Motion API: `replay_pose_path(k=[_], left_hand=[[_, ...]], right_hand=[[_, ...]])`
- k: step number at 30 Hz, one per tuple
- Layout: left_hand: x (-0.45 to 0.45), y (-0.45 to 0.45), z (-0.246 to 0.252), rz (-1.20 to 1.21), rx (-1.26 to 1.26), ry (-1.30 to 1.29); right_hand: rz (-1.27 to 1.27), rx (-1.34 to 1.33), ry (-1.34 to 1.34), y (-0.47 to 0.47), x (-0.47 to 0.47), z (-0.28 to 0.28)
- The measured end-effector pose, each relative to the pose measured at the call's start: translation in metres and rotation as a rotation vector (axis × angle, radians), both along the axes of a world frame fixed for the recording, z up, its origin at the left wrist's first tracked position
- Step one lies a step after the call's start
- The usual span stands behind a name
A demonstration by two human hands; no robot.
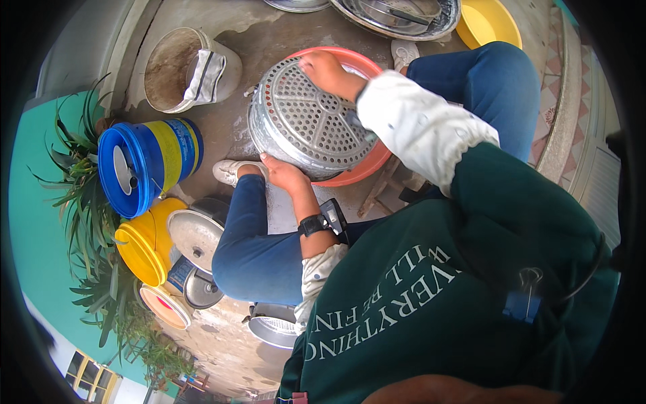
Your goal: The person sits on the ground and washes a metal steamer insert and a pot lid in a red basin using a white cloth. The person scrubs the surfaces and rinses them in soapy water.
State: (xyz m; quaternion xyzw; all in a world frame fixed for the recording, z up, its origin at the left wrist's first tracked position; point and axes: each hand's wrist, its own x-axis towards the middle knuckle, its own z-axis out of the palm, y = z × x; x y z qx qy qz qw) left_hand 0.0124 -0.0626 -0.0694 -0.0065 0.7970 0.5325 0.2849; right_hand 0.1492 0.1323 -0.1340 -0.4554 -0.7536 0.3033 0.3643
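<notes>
A perforated aluminium steamer pot (318, 111) leans over an orange-red plastic basin (353, 177), its holed base turned up towards me. My left hand (285, 172) grips the pot's lower side near the rim, thumb on the outside and the other fingers mostly hidden. On the far part of the holed base rests my right hand (328, 73), fingers curled and slightly blurred. Whether something lies under those fingers is hidden. A white sleeve cover (419, 121) wraps my right forearm, and a black strapped device (323, 222) sits on my left wrist.
A dirty white bucket (171, 70) with a striped cloth (206, 76) over its rim stands at upper left. Below it are a blue bucket (151, 161), a yellow bucket (146, 247) and pot lids (197, 237). Metal basins (398, 30) and a yellow basin (487, 25) lie beyond.
</notes>
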Motion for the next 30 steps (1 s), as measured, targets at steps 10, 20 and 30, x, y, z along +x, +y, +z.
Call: replay_pose_path(k=[10, 20, 30], left_hand=[[0.004, 0.005, 0.01, 0.01, 0.023, 0.075], [0.001, 0.003, 0.003, -0.038, -0.042, 0.122], [0.001, 0.003, -0.001, -0.048, 0.037, 0.152]], right_hand=[[0.159, -0.189, -0.005, -0.05, 0.05, 0.018], [0.178, 0.126, 0.108, -0.034, -0.042, 0.059], [0.046, -0.031, -0.093, -0.09, 0.038, 0.045]])
